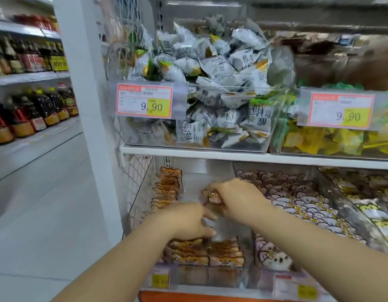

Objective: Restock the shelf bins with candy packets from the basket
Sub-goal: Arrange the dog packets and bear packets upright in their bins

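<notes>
- head view: the held packet (pixel 212 196), brown with a bear print, is pinched at its top in the right hand (pixel 236 199), whose fingers curl round it above the middle of the bin. gripping it by the top edge probably lets it drop in upright like the others.
- the left hand (pixel 188 219) is low over the front rows with its fingers bent towards them. blur hides whether it pinches a packet or only presses, so i cannot tell. it may be steadying the rows to keep a gap open.
- the brown packets (pixel 201 251) at the front stand on edge in tight rows. a back row (pixel 168 188) stands against the far left side. the stretch between them looks thinly filled, and that seems to be where the held packet is headed.
- the clear bin (pixel 199 276) sits at the left end of the lower shelf. its see-through front shows the stock, and a small yellow tag (pixel 160 280) hangs on it.
- just beside it on the right, a second bin holds purple packets (pixel 297 197), packed the same way, on edge in rows.
- above the shelf board (pixel 254 156), grey packets (pixel 210 73) are heaped loose in a taller bin behind a price tag (pixel 145 101).
- an orange edge (pixel 188 298) shows at the bottom. it may be the basket, but i cannot tell.
- bottles (pixel 36 110) stand on shelves well apart to the left.
</notes>
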`<action>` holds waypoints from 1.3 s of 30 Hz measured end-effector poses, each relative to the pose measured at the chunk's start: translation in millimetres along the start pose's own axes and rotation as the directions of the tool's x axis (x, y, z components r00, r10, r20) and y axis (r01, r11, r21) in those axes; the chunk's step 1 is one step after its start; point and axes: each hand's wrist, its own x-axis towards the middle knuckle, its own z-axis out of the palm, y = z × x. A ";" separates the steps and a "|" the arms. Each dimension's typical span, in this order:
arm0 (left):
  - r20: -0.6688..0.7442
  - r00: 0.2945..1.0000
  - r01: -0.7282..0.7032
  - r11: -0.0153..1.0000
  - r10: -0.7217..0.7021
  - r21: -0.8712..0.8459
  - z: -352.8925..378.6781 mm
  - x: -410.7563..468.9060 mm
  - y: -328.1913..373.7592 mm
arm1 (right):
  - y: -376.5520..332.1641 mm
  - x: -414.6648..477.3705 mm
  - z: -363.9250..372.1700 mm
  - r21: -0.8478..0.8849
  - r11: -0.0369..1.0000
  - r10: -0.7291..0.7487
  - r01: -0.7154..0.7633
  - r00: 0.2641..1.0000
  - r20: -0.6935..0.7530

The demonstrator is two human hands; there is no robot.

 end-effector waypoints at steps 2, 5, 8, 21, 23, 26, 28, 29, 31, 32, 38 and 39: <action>0.080 0.997 -0.013 1.000 0.015 -0.016 -1.2 7.8 2.0 | -1.5 12.7 3.0 -0.057 0.998 -0.032 0.036 0.997 0.074; 0.130 0.991 -0.031 0.998 0.024 0.050 -4.2 10.9 6.2 | -0.6 23.2 4.9 -0.096 0.992 -0.069 0.081 0.991 0.118; 0.103 0.994 -0.034 0.988 0.019 0.149 -1.0 8.5 2.0 | 3.7 27.4 2.0 -0.121 0.985 -0.097 0.120 0.979 0.178; -0.018 1.000 0.027 0.992 -0.025 0.120 14.0 1.7 -34.3 | -4.4 22.1 -5.0 -0.118 0.983 -0.083 0.138 0.919 0.385; -0.039 0.999 0.038 0.993 -0.034 0.108 13.2 -1.7 -33.4 | -9.5 19.5 -1.5 -0.119 0.987 -0.054 0.109 0.917 0.394; -0.069 0.998 -0.007 1.000 0.008 0.008 11.5 -6.0 -32.7 | -18.8 14.4 6.5 -0.162 0.983 -0.005 0.081 0.907 0.421; -0.123 0.992 -0.044 0.991 0.028 -0.123 11.3 -8.8 -37.4 | -21.6 14.6 6.0 -0.175 0.982 0.014 0.071 0.898 0.440; -0.172 0.985 -0.053 0.982 0.021 -0.183 9.7 -11.5 -40.5 | -21.3 16.1 5.1 -0.181 0.981 0.017 0.074 0.891 0.454; -0.237 0.971 -0.032 0.980 -0.016 -0.195 6.7 -17.1 -49.4 | -20.3 18.2 3.4 -0.192 0.976 0.003 0.106 0.869 0.496; -0.234 0.972 -0.003 0.992 -0.027 -0.127 5.1 -19.7 -52.8 | -19.7 18.3 3.3 -0.185 0.975 -0.010 0.123 0.855 0.518; -0.268 0.963 0.051 0.960 0.025 0.275 -4.1 -5.4 -59.1 | -8.2 13.7 5.4 0.003 0.993 -0.096 0.114 0.816 0.570; -0.272 0.962 0.061 0.944 0.031 0.326 -5.6 -1.8 -58.6 | -7.8 13.5 3.8 0.033 0.994 -0.104 0.104 0.807 0.582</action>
